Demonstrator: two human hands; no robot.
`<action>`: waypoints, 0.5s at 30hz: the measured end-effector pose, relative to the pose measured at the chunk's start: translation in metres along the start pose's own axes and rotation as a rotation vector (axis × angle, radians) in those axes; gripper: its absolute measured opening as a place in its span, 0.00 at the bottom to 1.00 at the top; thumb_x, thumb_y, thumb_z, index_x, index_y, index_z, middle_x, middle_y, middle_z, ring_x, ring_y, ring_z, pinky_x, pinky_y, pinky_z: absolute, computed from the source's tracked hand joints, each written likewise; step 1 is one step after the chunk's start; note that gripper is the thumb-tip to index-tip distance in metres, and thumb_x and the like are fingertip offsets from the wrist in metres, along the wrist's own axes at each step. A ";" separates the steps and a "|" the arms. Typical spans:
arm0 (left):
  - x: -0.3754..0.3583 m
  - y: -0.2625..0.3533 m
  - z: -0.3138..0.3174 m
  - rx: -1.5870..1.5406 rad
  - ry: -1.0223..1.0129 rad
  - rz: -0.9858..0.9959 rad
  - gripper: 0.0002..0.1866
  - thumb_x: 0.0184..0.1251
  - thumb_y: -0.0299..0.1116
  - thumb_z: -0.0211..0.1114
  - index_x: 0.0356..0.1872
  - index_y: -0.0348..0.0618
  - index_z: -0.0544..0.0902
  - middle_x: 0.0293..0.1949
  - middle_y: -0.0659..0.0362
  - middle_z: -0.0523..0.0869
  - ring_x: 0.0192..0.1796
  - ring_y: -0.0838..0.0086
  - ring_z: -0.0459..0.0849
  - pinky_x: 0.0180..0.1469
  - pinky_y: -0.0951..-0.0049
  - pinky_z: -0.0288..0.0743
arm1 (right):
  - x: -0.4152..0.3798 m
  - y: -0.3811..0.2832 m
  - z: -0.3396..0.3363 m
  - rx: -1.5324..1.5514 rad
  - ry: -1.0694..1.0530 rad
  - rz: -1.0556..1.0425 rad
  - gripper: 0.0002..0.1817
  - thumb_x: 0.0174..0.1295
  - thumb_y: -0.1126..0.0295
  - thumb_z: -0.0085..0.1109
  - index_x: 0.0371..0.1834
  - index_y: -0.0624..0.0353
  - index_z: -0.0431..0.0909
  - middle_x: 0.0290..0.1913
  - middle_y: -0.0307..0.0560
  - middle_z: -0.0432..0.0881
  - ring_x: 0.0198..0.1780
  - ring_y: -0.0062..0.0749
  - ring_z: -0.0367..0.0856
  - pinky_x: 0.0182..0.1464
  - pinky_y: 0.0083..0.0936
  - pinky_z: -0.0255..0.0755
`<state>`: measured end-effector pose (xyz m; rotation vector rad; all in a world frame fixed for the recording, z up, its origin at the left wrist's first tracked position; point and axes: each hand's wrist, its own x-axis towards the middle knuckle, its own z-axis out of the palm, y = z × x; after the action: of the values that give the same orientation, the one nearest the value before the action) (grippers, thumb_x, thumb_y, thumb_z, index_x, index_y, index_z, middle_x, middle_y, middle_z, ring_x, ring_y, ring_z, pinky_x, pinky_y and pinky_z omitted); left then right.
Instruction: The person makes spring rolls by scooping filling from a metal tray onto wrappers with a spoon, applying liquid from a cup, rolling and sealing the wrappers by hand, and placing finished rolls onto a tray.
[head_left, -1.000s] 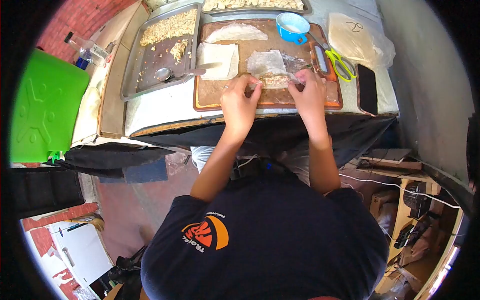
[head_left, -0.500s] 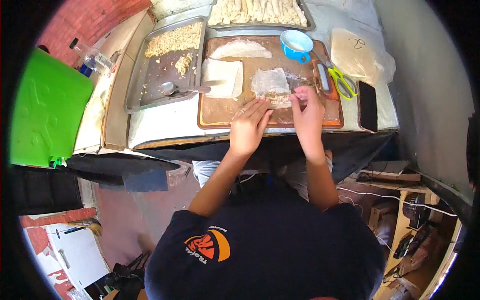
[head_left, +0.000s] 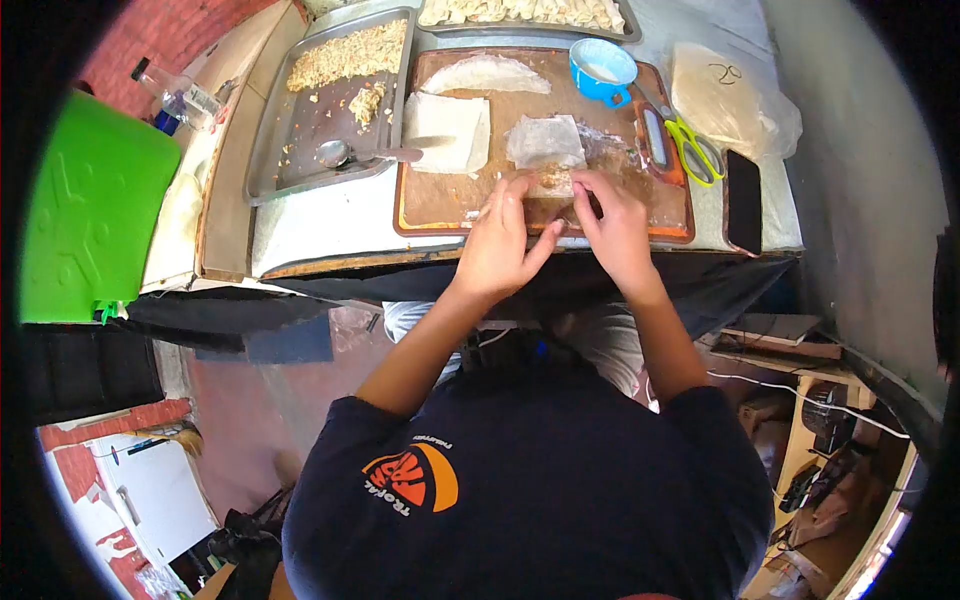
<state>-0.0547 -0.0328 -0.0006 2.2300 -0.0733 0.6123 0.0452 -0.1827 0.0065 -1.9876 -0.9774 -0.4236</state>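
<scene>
The left hand [head_left: 503,242], fingers together and thumb spread away, rests its fingertips on the near left end of the filled wrapper [head_left: 549,172], which lies on the brown board [head_left: 440,203] on the surface [head_left: 325,225]. The right hand [head_left: 614,232] is partly curled, its fingertips at the wrapper's near right corner; whether they pinch it, I cannot tell. Left of the wrapper lie stacked square sheets [head_left: 450,135], and beyond it stands a blue cup [head_left: 603,73].

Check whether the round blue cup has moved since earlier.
No, the round blue cup still sits near the far right corner of the brown rectangular board.
</scene>
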 end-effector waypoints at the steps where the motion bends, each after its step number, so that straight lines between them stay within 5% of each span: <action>1: 0.000 0.001 -0.002 -0.018 -0.016 -0.045 0.29 0.65 0.37 0.64 0.62 0.33 0.64 0.61 0.39 0.73 0.63 0.40 0.74 0.70 0.52 0.63 | -0.002 0.003 0.001 -0.027 -0.010 -0.016 0.07 0.64 0.74 0.59 0.45 0.61 0.78 0.37 0.55 0.84 0.38 0.50 0.84 0.40 0.37 0.76; 5: -0.001 0.005 -0.004 -0.038 0.007 -0.113 0.22 0.65 0.34 0.63 0.55 0.33 0.69 0.54 0.40 0.77 0.63 0.40 0.72 0.70 0.49 0.62 | -0.002 0.003 -0.004 0.093 -0.047 0.068 0.08 0.64 0.74 0.59 0.46 0.62 0.81 0.41 0.56 0.85 0.42 0.48 0.86 0.44 0.34 0.78; 8: -0.004 -0.001 -0.006 0.106 0.022 0.024 0.20 0.65 0.34 0.63 0.54 0.35 0.72 0.53 0.44 0.79 0.66 0.42 0.70 0.70 0.48 0.61 | 0.002 0.010 -0.015 0.271 -0.009 0.226 0.11 0.64 0.74 0.60 0.49 0.61 0.82 0.45 0.54 0.86 0.47 0.43 0.87 0.49 0.30 0.78; 15: -0.006 0.000 -0.012 0.299 -0.039 0.076 0.23 0.69 0.40 0.59 0.63 0.43 0.75 0.61 0.51 0.79 0.73 0.49 0.64 0.75 0.48 0.49 | 0.017 0.009 -0.026 0.104 -0.209 -0.074 0.15 0.66 0.73 0.58 0.56 0.59 0.80 0.54 0.54 0.83 0.59 0.44 0.81 0.60 0.33 0.74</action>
<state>-0.0651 -0.0253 0.0033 2.5385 -0.0914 0.6566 0.0650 -0.1984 0.0266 -1.9327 -1.1817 -0.2029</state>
